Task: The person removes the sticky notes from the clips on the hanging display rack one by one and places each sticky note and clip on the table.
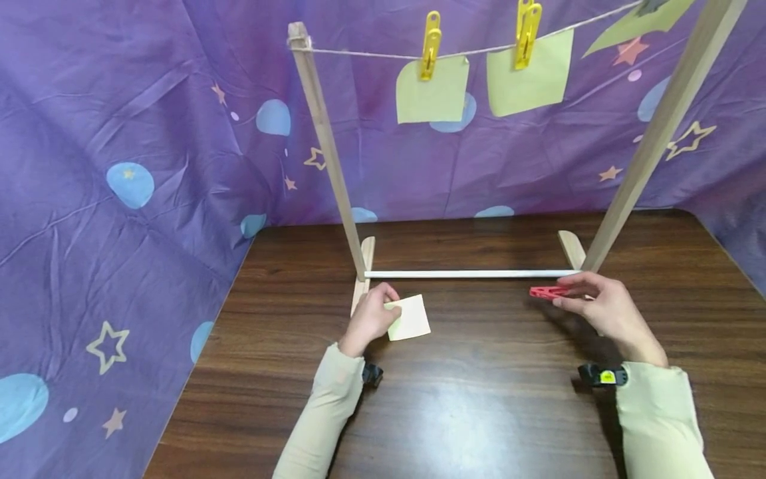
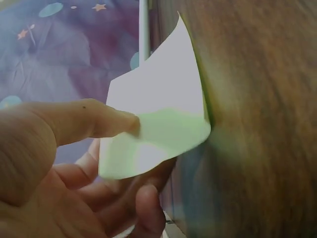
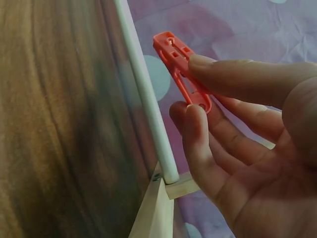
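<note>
A pale yellow sticky note (image 1: 410, 318) is pinched by my left hand (image 1: 372, 315), held above the table in front of the frame's left foot. The left wrist view shows the thumb flat on the note (image 2: 156, 99), the other fingers behind it. Over on the right, my right hand (image 1: 604, 306) holds a red plastic clothespin (image 1: 546, 292) between thumb and fingers, near the foot of the right post. Up close, the clothespin (image 3: 181, 69) points away from the palm. Two yellow clothespins (image 1: 430, 46) hold notes (image 1: 432, 93) on the string (image 1: 365, 53) above.
A wooden frame stands on the brown table (image 1: 473, 399), with a left post (image 1: 326, 140), a right post (image 1: 664, 133) and a white bar (image 1: 473, 274) low between them. Another note (image 1: 643, 26) hangs at the string's upper right. Purple patterned cloth (image 1: 167, 100) covers the back and left.
</note>
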Demonstrator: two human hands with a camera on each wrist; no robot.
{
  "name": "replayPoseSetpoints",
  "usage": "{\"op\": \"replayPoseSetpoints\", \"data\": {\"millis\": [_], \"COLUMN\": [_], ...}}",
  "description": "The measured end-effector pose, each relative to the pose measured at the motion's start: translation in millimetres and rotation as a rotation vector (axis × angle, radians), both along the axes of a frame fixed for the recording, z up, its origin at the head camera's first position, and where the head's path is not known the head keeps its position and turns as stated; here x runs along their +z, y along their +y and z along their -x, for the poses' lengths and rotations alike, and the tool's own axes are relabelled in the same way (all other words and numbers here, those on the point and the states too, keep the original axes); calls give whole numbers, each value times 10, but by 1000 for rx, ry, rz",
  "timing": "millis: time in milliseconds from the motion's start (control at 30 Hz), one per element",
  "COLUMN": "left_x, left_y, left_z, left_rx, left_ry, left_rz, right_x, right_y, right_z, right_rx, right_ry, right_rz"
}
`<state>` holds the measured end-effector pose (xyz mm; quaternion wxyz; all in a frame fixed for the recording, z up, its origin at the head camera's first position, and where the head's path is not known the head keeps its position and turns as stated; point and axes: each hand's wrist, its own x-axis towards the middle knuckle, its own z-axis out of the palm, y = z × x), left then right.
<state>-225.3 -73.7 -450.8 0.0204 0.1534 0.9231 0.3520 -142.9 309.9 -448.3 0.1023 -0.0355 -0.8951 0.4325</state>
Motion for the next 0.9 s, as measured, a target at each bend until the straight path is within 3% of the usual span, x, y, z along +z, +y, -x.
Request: {"op": "replayPoseSetpoints", "data": {"millis": [333, 600, 900], "left_x": [7, -7, -13], "left_y": [-2, -19, -61], "left_z": [-26, -32, -36], "left_rx": [67, 97, 111], "left_ry": [-29, -7, -11], "left_rz": [125, 181, 257], "right_x": [-56, -60, -71], "right_y": [-20, -50, -79], "right_z": [37, 43, 65], "right_rx": [27, 79, 145], "right_ry": [53, -3, -57], "right_rz": [-191, -368, -441]}}
